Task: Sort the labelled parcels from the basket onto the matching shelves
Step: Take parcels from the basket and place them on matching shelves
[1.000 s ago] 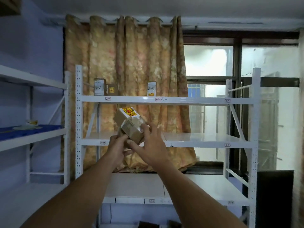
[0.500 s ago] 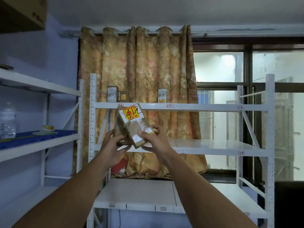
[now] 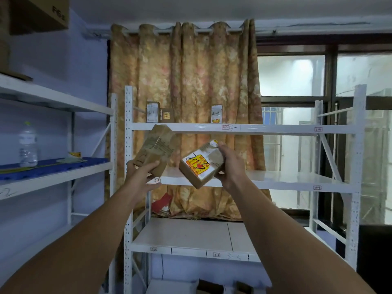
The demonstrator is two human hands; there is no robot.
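In front of the white rack [image 3: 254,128], both parcels are held up around middle-shelf height. Left grip [image 3: 142,172] curls round the bottom end of the plain taped box [image 3: 157,147], which leans toward 1 o'clock. Right grip [image 3: 230,164] wraps the right end of the yellow-labelled box [image 3: 199,166], at 4 o'clock from the first. Small cardboard, so probably light and stiff, though the tape may be slick. I'd hold across the short sides. Can't quite read the label scrawl.
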